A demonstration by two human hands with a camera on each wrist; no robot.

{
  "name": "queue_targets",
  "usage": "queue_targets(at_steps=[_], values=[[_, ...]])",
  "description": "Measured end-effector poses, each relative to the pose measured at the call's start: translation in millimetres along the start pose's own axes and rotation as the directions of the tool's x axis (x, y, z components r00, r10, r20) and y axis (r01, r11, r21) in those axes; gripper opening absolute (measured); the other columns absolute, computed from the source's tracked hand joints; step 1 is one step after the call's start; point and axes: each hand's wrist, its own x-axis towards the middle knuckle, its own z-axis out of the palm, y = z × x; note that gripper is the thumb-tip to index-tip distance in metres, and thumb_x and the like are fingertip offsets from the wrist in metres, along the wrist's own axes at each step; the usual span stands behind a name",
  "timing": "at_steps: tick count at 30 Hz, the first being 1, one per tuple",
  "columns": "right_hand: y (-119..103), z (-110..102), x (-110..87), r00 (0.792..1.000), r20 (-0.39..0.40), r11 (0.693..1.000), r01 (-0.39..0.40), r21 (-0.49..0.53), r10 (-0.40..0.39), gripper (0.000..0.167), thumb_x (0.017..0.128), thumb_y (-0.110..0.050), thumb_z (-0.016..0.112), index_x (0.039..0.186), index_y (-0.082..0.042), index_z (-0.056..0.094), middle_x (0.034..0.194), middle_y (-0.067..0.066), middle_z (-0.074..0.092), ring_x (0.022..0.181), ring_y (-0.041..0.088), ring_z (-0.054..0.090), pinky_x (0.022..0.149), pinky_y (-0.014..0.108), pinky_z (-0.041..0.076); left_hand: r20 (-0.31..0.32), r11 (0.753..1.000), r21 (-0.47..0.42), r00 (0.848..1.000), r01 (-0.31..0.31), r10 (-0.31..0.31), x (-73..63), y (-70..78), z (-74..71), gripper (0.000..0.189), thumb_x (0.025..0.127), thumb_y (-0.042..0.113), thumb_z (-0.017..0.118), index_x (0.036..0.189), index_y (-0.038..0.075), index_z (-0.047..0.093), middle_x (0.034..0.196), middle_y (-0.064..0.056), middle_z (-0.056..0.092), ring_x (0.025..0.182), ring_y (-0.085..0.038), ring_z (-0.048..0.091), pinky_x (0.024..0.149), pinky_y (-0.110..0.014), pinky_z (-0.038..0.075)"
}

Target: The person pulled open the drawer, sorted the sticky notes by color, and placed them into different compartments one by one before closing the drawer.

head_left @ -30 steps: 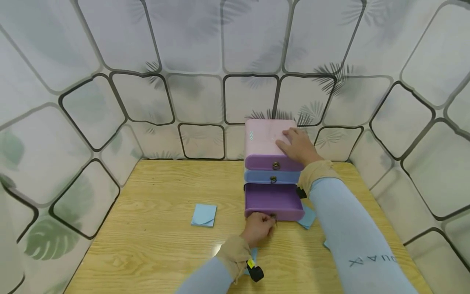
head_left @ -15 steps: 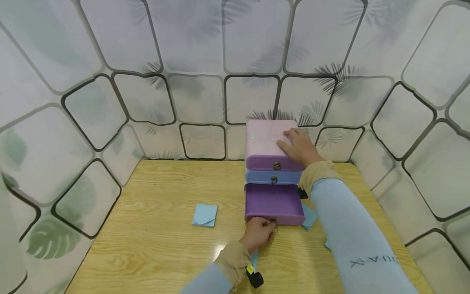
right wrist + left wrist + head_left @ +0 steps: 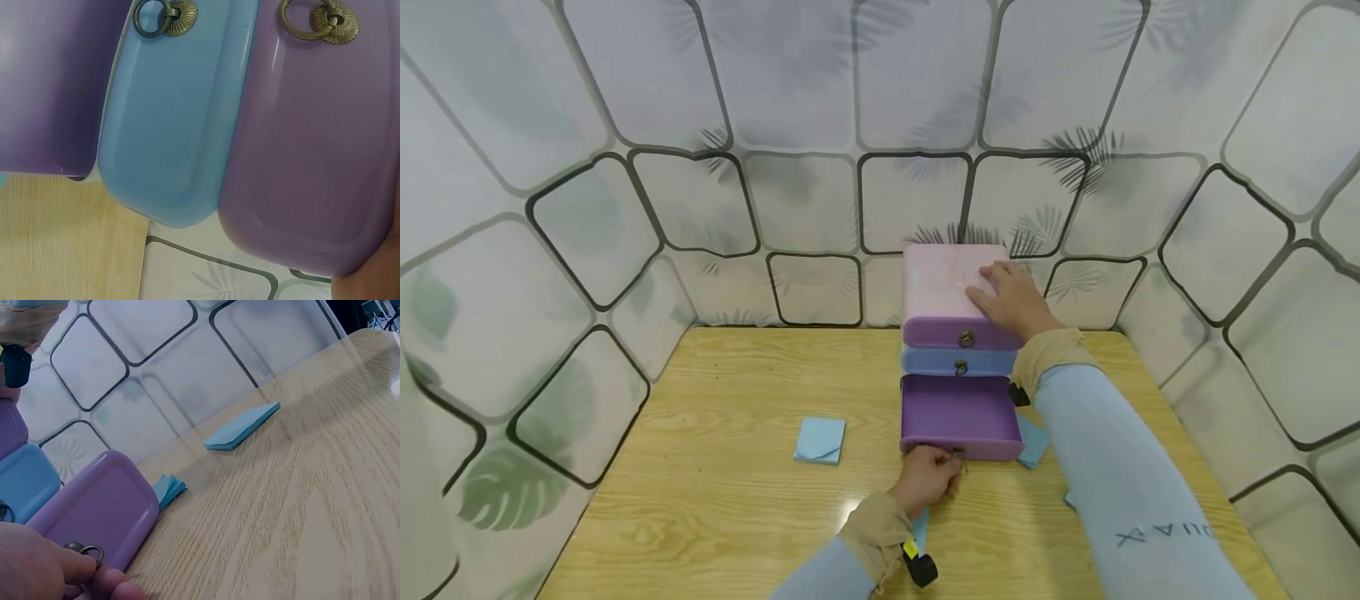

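Btm purple drawer of drawer unit, at approx 1 o'clock on table, is pulled out. Its ring pull is pinched by L hand, at drawer's 7 o'clock. R hand is laid unclenched on pink top, 3 o'clock side. Blue paper stack is seen at 9 o'clock, 2nd stack at 3.
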Motion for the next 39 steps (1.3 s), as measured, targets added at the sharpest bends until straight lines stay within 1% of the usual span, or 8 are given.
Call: queue_targets(at_steps=[6,8,11,18,25,31,35,39], values=[[3,2,1.1,1.000,0.006,1.000,-0.001,0.010,0.001,0.066,0.098,-0.052,0.040,0.144,-0.006,0.039,0.151,0.022,0.026,0.139,0.043,0.019,0.112,0.055,0.016,0.015,0.999,-0.045,1.000,0.026,-0.025,2.0,-5.7,1.3,0.023,0.096,0.014,0.059,0.079,0.000,0.065,0.063,-0.005,0.060,0.052,-0.013,0.055,0.050,-0.025,0.047],[3,3,1.4,1.000,0.012,1.000,0.003,0.010,-0.003,0.066,0.098,-0.053,0.040,0.144,-0.006,0.039,0.151,0.022,0.026,0.140,0.043,0.018,0.112,0.055,0.015,0.017,0.998,-0.049,1.000,0.027,-0.026,2.4,-8.1,1.5,0.023,0.096,0.014,0.059,0.078,0.001,0.065,0.063,-0.005,0.060,0.053,-0.013,0.056,0.050,-0.026,0.048],[2,4,1.9,1.000,0.009,1.000,0.018,0.002,-0.018,0.065,0.098,-0.052,0.041,0.144,-0.007,0.039,0.151,0.022,0.026,0.140,0.042,0.018,0.113,0.054,0.015,0.008,0.999,-0.046,1.000,0.010,-0.010,3.5,-11.0,1.7,0.023,0.095,0.013,0.060,0.077,0.001,0.065,0.062,-0.005,0.060,0.052,-0.014,0.057,0.050,-0.026,0.049],[-1,2,1.9,1.000,-0.007,1.000,0.028,-0.006,-0.028,0.062,0.099,-0.048,0.043,0.144,-0.005,0.040,0.150,0.023,0.027,0.140,0.042,0.018,0.113,0.053,0.014,-0.013,0.998,-0.055,1.000,0.010,-0.010,5.6,-9.4,1.8,0.024,0.095,0.012,0.060,0.075,-0.001,0.066,0.061,-0.005,0.061,0.051,-0.014,0.057,0.050,-0.026,0.049],[0,4,3.6,0.999,-0.010,0.999,0.038,-0.002,-0.038,0.062,0.099,-0.048,0.043,0.143,-0.005,0.041,0.150,0.023,0.027,0.139,0.043,0.019,0.113,0.053,0.014,-0.025,0.999,-0.038,1.000,-0.009,0.008,4.5,-6.4,2.0,0.026,0.094,0.012,0.061,0.074,-0.003,0.066,0.059,-0.006,0.060,0.049,-0.014,0.056,0.048,-0.027,0.048],[-1,3,2.1,0.999,-0.013,0.999,0.034,-0.011,-0.034,0.061,0.099,-0.047,0.042,0.143,-0.004,0.040,0.150,0.023,0.027,0.140,0.041,0.018,0.114,0.052,0.011,-0.018,0.999,-0.035,1.000,0.015,-0.015,5.4,-7.4,1.2,0.024,0.095,0.013,0.061,0.077,-0.001,0.066,0.062,-0.007,0.061,0.051,-0.014,0.057,0.050,-0.027,0.049],[0,2,1.1,0.999,-0.005,0.999,0.031,-0.012,-0.032,0.063,0.099,-0.048,0.042,0.143,-0.003,0.040,0.150,0.024,0.027,0.140,0.042,0.017,0.114,0.053,0.009,-0.012,1.000,-0.029,1.000,0.009,-0.009,5.4,-7.7,1.5,0.024,0.095,0.012,0.061,0.076,-0.002,0.066,0.060,-0.006,0.060,0.050,-0.014,0.056,0.048,-0.026,0.048],[1,0,-0.2,0.999,-0.016,1.000,0.029,-0.011,-0.029,0.063,0.099,-0.048,0.042,0.143,-0.003,0.040,0.150,0.024,0.028,0.140,0.042,0.018,0.114,0.053,0.010,-0.008,1.000,-0.005,1.000,-0.001,0.001,4.5,-4.7,1.6,0.028,0.095,0.013,0.061,0.073,-0.003,0.066,0.058,-0.006,0.059,0.048,-0.015,0.056,0.047,-0.026,0.047]])
